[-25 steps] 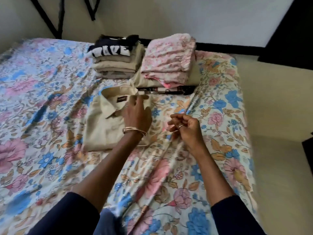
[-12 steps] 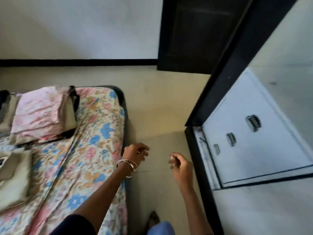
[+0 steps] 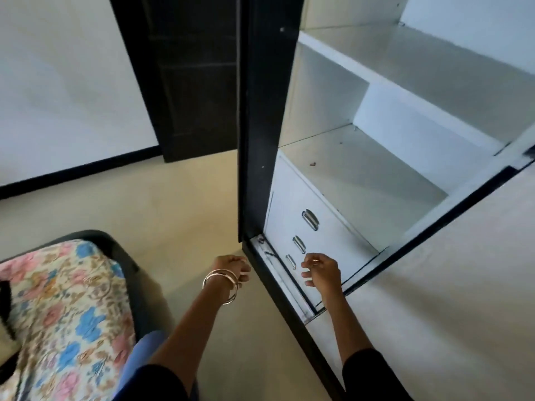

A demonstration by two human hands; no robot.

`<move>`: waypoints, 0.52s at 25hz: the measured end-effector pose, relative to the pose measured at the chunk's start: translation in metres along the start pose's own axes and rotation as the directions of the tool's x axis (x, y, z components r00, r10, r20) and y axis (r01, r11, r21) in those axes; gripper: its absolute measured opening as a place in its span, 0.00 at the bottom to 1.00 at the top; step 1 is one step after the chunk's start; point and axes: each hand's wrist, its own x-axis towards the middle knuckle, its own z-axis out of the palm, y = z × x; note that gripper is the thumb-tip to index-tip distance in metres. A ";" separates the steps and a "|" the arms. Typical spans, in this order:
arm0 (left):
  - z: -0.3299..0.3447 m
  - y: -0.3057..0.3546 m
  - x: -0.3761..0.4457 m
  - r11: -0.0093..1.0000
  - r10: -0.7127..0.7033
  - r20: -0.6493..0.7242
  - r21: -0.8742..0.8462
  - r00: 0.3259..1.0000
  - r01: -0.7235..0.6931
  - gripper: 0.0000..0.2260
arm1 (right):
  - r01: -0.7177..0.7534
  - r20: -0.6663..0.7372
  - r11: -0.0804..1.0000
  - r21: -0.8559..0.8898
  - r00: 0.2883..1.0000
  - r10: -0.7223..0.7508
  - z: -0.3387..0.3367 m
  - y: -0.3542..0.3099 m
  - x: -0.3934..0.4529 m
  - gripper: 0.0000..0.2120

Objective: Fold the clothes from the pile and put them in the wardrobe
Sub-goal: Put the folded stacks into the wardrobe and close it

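From the head view, the open wardrobe (image 3: 376, 169) is seen at right, its white shelves bare. Both hands are held before it, holding nothing: left hand (image 3: 233, 269) fingers loosely curled, right hand (image 3: 322, 272) fingers loosely curled, slightly spread. The floral bed (image 3: 66, 299) lies at lower left.

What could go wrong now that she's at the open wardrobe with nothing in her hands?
Both the left hand and the right hand hold nothing, so no clothes go onto the wardrobe shelf on this trip; she may need to turn back to the bed.
The dark wardrobe door stands open edge-on just ahead of her, so she could bump it when turning.
A small speck lies on the shelf and might dirty folded clothes.
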 end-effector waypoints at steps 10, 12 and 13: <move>0.155 0.078 0.157 0.966 0.079 0.239 0.222 0.968 -0.134 0.08 | -0.333 -0.112 0.834 0.440 0.901 0.419 0.013 0.000 0.128 0.10; 0.173 0.083 0.196 0.930 0.077 0.309 0.320 0.948 -0.180 0.16 | -0.360 -0.103 0.781 0.511 0.876 0.471 0.026 -0.002 0.153 0.16; 0.184 0.087 0.213 0.930 0.041 0.350 0.328 0.936 -0.164 0.19 | -0.372 -0.105 0.761 0.532 0.862 0.495 0.031 -0.005 0.168 0.19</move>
